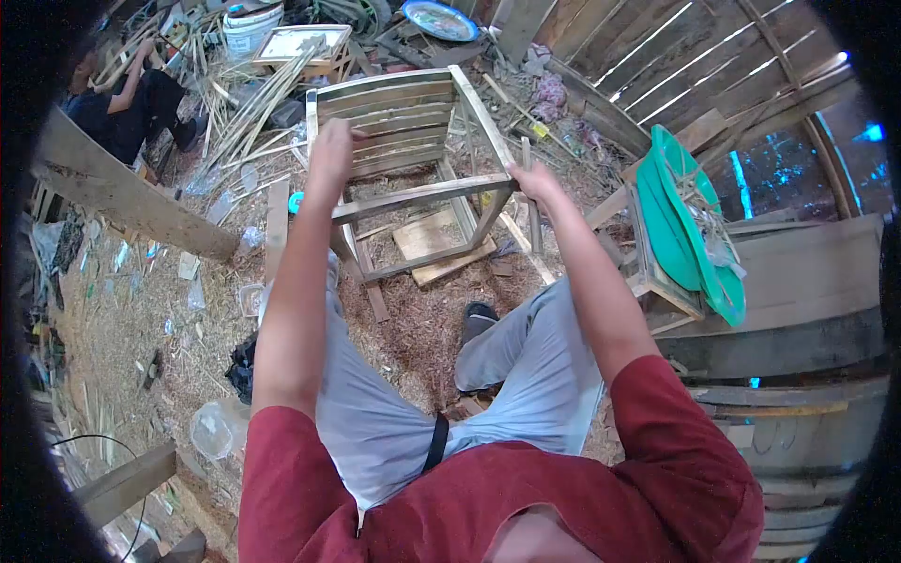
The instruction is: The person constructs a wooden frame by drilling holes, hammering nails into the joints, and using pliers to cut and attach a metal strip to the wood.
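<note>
The wooden chair frame [422,197] is in front of you. Your right hand [532,180] holds its right corner; your left hand [330,155] is by its left side, grip unclear. A board [427,235] lies under it, sticks [251,120] left, green plastic [668,220] right.

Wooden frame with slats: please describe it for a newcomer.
On the shavings-covered floor, beyond the grey trousers, look between the left hand and the right hand. The wooden frame has a slatted back and open middle, unlike the neighbouring wooden stand, which carries green plastic.
</note>
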A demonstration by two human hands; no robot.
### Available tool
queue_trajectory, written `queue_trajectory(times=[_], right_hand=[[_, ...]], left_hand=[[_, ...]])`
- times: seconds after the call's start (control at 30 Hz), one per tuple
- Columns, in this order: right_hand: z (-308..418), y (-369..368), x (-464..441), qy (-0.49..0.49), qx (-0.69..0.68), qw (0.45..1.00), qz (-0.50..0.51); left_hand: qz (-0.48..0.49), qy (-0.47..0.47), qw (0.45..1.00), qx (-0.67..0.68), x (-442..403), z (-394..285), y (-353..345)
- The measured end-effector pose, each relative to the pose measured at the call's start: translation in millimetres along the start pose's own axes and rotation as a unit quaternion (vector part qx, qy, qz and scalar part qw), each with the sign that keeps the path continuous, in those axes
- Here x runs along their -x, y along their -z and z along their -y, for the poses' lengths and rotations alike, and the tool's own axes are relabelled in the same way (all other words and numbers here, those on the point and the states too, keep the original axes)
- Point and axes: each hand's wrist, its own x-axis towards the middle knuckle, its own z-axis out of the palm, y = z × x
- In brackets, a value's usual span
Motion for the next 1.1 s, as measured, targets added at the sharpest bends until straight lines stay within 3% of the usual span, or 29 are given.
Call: queue_trajectory(times=[0.03,0.07,0.1,0.17,0.27,0.4,0.5,0.63,0.73,0.87,0.97,1.03,1.1], right_hand=[[9,-1,10,0.005,-0.006,1.000,-0.011],[23,-2,22,0.009,-0.011,1.000,-0.023],[32,0,32,0.013,-0.015,0.999,-0.034],[15,-1,11,-0.014,-0.061,0.997,-0.037],[15,5,20,-0.049,-0.149,0.988,0.002],[27,5,23,-0.101,-0.116,0.988,-0.010],[24,10,17,-0.113,-0.130,0.985,0.024],[19,24,12,-0.102,-0.109,0.984,0.096],[21,28,19,-0.060,-0.127,0.986,0.095],[10,25,18,-0.034,-0.177,0.979,0.100],[6,32,2,-0.042,-0.118,0.983,0.136],[2,32,-4,-0.052,-0.133,0.979,0.145],[-1,31,-8,-0.052,-0.139,0.978,0.147]], left_hand=[[0.045,0.064,0.989,0.123,11,-22,-9],[0.055,0.091,0.988,0.116,17,-33,-17],[0.084,0.002,0.996,0.042,21,-23,-25],[0.090,0.072,0.983,0.144,38,-42,-40],[0.155,0.128,0.972,0.123,55,-64,-46],[0.214,0.073,0.971,0.075,55,-49,-67],[0.240,0.094,0.965,0.052,52,-54,-84],[0.241,0.084,0.961,0.106,42,-63,-116],[0.240,0.051,0.950,0.194,39,-55,-157],[0.238,0.034,0.957,0.164,38,-24,-200],[0.257,0.104,0.951,0.138,35,-39,-204],[0.259,0.065,0.950,0.163,35,-32,-212],[0.260,0.086,0.942,0.192,36,-29,-213]])
